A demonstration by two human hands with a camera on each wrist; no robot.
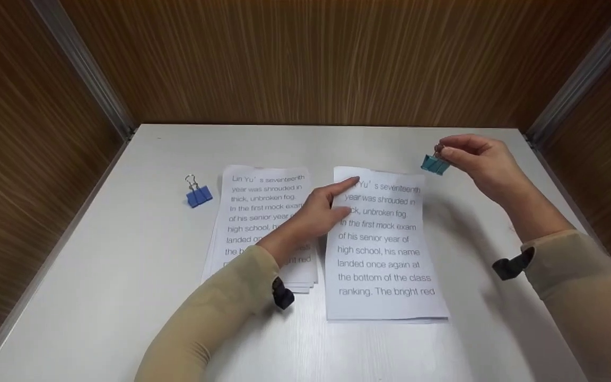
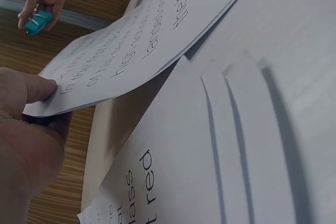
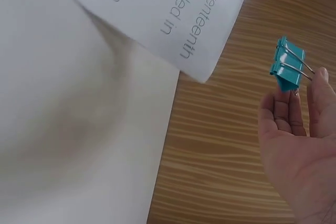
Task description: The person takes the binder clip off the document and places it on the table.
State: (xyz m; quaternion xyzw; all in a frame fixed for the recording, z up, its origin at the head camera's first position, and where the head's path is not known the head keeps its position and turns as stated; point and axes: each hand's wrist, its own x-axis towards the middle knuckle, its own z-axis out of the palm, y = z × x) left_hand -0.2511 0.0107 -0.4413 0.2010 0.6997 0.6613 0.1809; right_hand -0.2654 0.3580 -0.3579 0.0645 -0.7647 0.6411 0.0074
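Observation:
My left hand (image 1: pixel 319 212) pinches the left edge of the right-hand stack of printed paper (image 1: pixel 382 265), near its top. In the left wrist view the thumb (image 2: pixel 39 87) lies over the sheets and other fingers are partly hidden beneath; that edge is raised off the table. Above and beyond the stack's top right corner, my right hand (image 1: pixel 483 159) holds a teal binder clip (image 1: pixel 435 164) in the air by its wire handles. The right wrist view has the clip (image 3: pixel 289 64) with both handles pressed toward each other between thumb and fingers.
Left of the held sheets lies another printed paper stack (image 1: pixel 263 212), its lower edges slightly fanned. A blue binder clip (image 1: pixel 199 196) sits to the left of that stack on the white table (image 1: pixel 98 254). Wood-grain panels (image 1: pixel 305 63) enclose the back and sides.

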